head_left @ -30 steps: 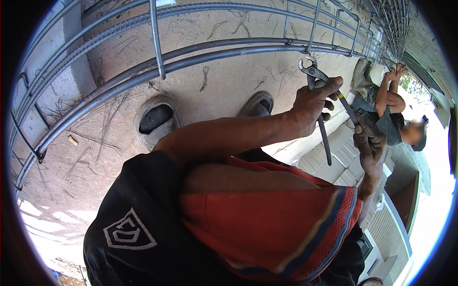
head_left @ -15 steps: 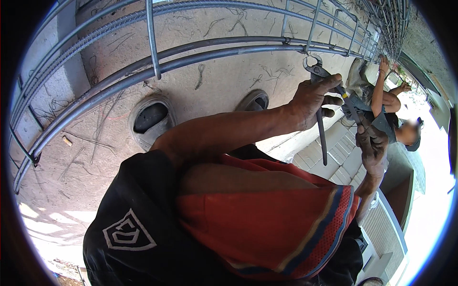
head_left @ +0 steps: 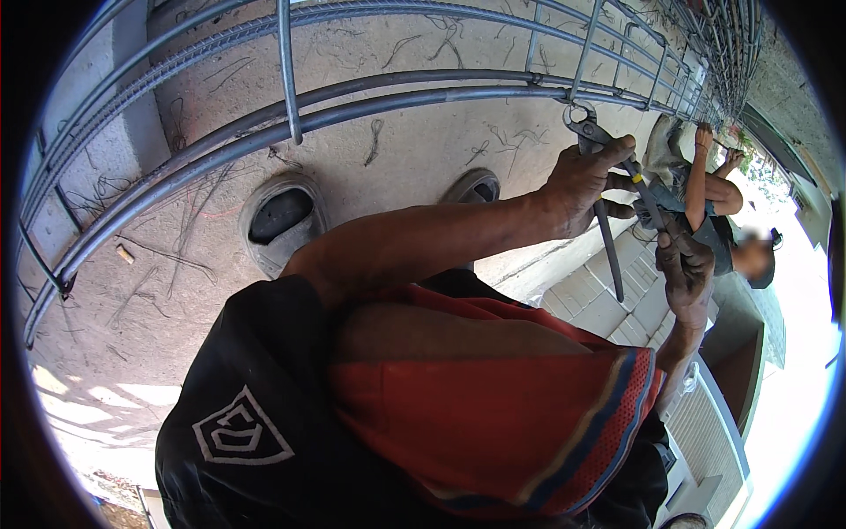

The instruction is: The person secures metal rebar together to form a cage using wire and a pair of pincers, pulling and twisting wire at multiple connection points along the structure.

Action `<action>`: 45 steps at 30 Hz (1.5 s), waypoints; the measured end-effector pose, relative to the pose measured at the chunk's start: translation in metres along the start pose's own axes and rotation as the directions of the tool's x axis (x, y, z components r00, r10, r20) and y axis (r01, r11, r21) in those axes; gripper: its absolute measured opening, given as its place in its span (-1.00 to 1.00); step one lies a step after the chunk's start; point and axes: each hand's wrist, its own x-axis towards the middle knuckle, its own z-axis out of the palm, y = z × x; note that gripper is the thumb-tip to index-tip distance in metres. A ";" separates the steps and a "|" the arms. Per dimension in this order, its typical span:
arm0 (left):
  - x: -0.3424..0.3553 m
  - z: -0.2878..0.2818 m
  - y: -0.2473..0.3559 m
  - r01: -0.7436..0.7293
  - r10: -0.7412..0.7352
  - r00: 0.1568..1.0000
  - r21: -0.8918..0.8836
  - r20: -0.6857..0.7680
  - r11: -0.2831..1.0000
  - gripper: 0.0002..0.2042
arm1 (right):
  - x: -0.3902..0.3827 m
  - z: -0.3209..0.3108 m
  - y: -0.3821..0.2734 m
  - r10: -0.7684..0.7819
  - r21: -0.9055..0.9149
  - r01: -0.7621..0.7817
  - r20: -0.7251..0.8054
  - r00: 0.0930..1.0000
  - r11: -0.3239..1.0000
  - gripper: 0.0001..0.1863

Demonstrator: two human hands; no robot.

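A pair of end-cutting pincers (head_left: 650, 204) with dark handles and a yellow band is held by both my hands. Its rounded jaws (head_left: 577, 115) are parted and sit beside a steel bar (head_left: 493, 93) of the rebar cage, where an upright stirrup crosses; whether they touch it I cannot tell. My left hand (head_left: 589, 185) grips near the pivot, thumb on top, fingers reaching between the handles. Wrapped round the end of one handle is my right hand (head_left: 686, 269). The other handle (head_left: 610, 256) hangs free below my left fingers.
The long rebar cage (head_left: 291, 119) curves across the top. Cut wire pieces (head_left: 374, 141) lie scattered on the concrete floor (head_left: 352, 181), near my sandals (head_left: 284, 225). At the right, another person (head_left: 705, 198) sits with hands at the cage, beside stacked pale blocks (head_left: 608, 300).
The free handle of the pincers has swung slightly to the right, toward the handle in my right hand. The other person's hands and head have shifted a little.
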 end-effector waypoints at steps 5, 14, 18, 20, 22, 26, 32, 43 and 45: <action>0.002 -0.001 0.000 -0.007 0.007 1.000 -0.001 -0.007 1.000 -0.69 | 0.002 0.001 -0.003 0.030 0.000 -0.030 -0.006 1.000 1.000 -0.65; 0.007 -0.005 -0.010 -0.084 0.084 0.996 -0.003 0.000 0.996 -0.61 | -0.005 0.007 0.000 0.000 -0.105 -0.007 -0.063 0.998 0.994 -0.64; 0.012 -0.005 -0.015 -0.154 0.157 0.986 0.046 -0.055 0.987 -0.59 | -0.009 0.020 -0.029 -0.154 -0.507 0.123 -0.020 0.988 0.853 -0.20; 0.013 -0.005 -0.016 -0.180 0.183 0.980 0.043 -0.077 0.983 -0.59 | -0.016 0.041 -0.034 -0.115 -0.778 0.051 -0.027 0.993 0.626 0.10; 0.014 -0.006 -0.018 -0.226 0.231 0.970 0.057 -0.079 0.972 -0.63 | -0.018 0.060 -0.018 -0.152 -0.852 -0.012 -0.107 0.983 0.524 0.05; 0.016 0.001 -0.018 -0.199 0.202 0.972 0.037 -0.116 0.979 -0.66 | -0.012 0.068 -0.011 -0.207 -0.883 -0.075 -0.190 0.960 0.463 -0.10; 0.009 -0.001 -0.017 -0.206 0.213 0.968 0.066 -0.130 0.976 -0.68 | -0.008 0.076 -0.006 -0.214 -0.816 -0.154 -0.321 0.923 0.558 -0.17; 0.004 -0.007 -0.024 -0.266 0.330 0.934 0.345 -0.139 0.900 -0.72 | 0.000 0.049 -0.004 0.059 -0.304 -0.035 0.069 0.996 0.952 -0.61; 0.000 -0.008 -0.022 -0.349 0.497 0.861 0.586 -0.107 0.731 -0.64 | 0.008 0.041 -0.006 0.269 0.190 -0.361 0.384 0.883 0.913 -0.73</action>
